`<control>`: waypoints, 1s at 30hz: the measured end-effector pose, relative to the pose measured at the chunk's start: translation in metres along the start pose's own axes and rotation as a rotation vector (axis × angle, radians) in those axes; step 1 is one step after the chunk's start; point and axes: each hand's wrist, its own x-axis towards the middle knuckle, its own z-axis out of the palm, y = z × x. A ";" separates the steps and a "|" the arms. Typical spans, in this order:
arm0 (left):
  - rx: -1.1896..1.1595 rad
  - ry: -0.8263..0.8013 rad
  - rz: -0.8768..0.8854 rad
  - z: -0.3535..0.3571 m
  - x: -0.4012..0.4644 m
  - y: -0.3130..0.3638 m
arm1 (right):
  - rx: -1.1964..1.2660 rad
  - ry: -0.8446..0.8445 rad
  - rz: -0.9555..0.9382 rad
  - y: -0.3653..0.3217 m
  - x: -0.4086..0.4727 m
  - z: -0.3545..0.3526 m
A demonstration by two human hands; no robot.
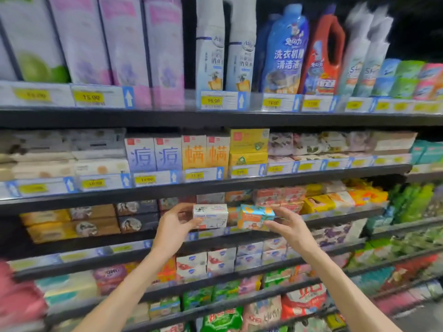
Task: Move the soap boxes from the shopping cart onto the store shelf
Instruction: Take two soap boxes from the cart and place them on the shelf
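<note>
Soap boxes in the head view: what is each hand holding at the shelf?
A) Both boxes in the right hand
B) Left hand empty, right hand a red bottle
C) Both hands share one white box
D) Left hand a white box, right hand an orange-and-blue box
D: the left hand grips the white box, and the right hand holds the orange-and-blue box, side by side before the shelf.

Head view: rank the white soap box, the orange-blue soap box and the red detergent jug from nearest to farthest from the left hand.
1. White soap box, gripped by the left hand.
2. Orange-blue soap box, just right, in the right hand.
3. Red detergent jug, top shelf, upper right.
</note>
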 end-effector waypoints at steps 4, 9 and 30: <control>0.012 0.048 -0.034 -0.010 0.009 -0.003 | 0.001 -0.011 -0.006 -0.013 0.021 0.019; 0.032 0.035 -0.048 -0.010 0.020 -0.005 | -0.053 0.004 -0.046 -0.017 0.034 0.023; 0.149 0.307 -0.136 0.048 0.022 -0.002 | -0.146 0.060 -0.089 0.004 0.058 0.016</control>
